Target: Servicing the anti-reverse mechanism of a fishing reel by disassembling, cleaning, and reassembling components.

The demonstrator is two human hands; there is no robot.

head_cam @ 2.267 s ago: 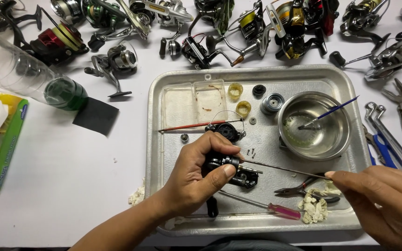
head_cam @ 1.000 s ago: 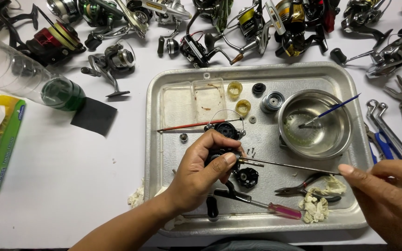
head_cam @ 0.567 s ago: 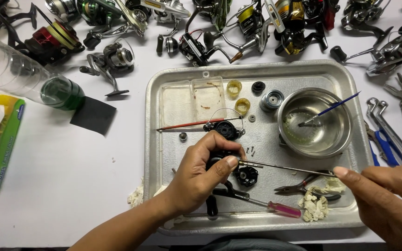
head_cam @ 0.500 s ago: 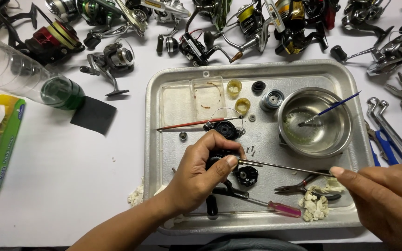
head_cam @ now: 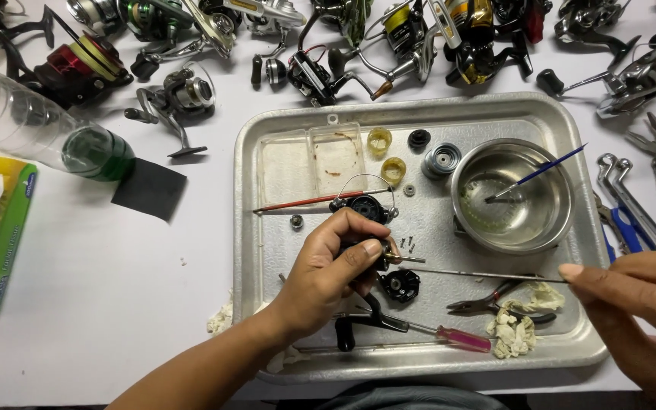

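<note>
The left hand (head_cam: 335,266) is closed around a small black fishing reel body (head_cam: 364,209) and holds it over the middle of the metal tray (head_cam: 267,228), with the thumb pressed on the side of the part. The right hand (head_cam: 639,311) is at the right edge of the tray, fingers pinched on the end of a long thin metal rod (head_cam: 480,274), which lies almost level and reaches left to the reel body; its tip seems to meet the part just beside the left thumb, but I cannot tell if it really enters it. Compared with the picture from half a second ago, almost nothing has changed: the left hand keeps the same grip at the same place, and the right hand has only shifted a little, still holding the rod in the same line. In the oldest picture the reel body was lower under the left hand, and now a separate black round part (head_cam: 400,285) lies free on the tray just below the hand. On the tray there are also a steel bowl (head_cam: 548,220) with a blue brush (head_cam: 537,173) leaning in it, a screwdriver with pink handle (head_cam: 461,338), pliers (head_cam: 487,304) and a crumpled white tissue (head_cam: 514,330). Many fishing reels (head_cam: 320,76) lie on the white table (head_cam: 115,288) above the tray, well apart from the hands.
</note>
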